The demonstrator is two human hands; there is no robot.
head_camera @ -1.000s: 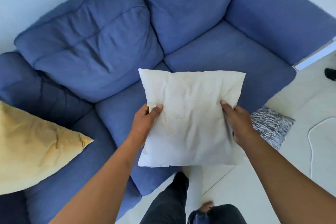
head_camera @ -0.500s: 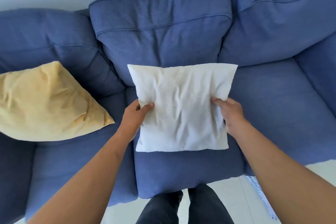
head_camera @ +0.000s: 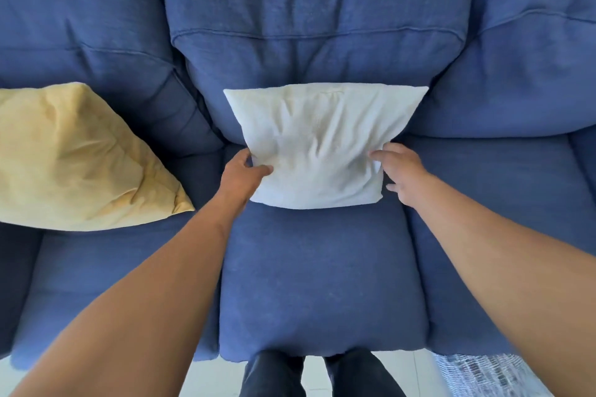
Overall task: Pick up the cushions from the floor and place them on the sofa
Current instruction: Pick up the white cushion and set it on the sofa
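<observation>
The left hand (head_camera: 243,171) pinches the lower left edge of the cream-white square fabric cushion (head_camera: 319,145), thumb on the front face and fingers tucked behind, so it is closed on the cloth. The right hand (head_camera: 401,174) is at the lower right edge with its fingers spread and only the fingertips touching the fabric, so it looks loosened rather than clamped. The cushion itself stands on the middle seat of the blue upholstered fabric sofa (head_camera: 322,284), its bottom edge resting on the seat and its top leaning against the middle back pad. To the left, a mustard-yellow soft cushion (head_camera: 80,164) lies on the neighbouring seat, well apart from the white one. At the lower right corner, a grey-and-white woven cushion (head_camera: 483,374) shows on the pale floor beside the sofa's front edge. By my reading the placing step for the white cushion is almost done; what it calls for next is simply letting go with both hands and checking that the cushion stays propped, then turning to the woven one on the floor. Compared with half a second ago, the cushion has gone from being held in the air over the seat to sitting against the back pad, and the right hand's firm hold has relaxed.
</observation>
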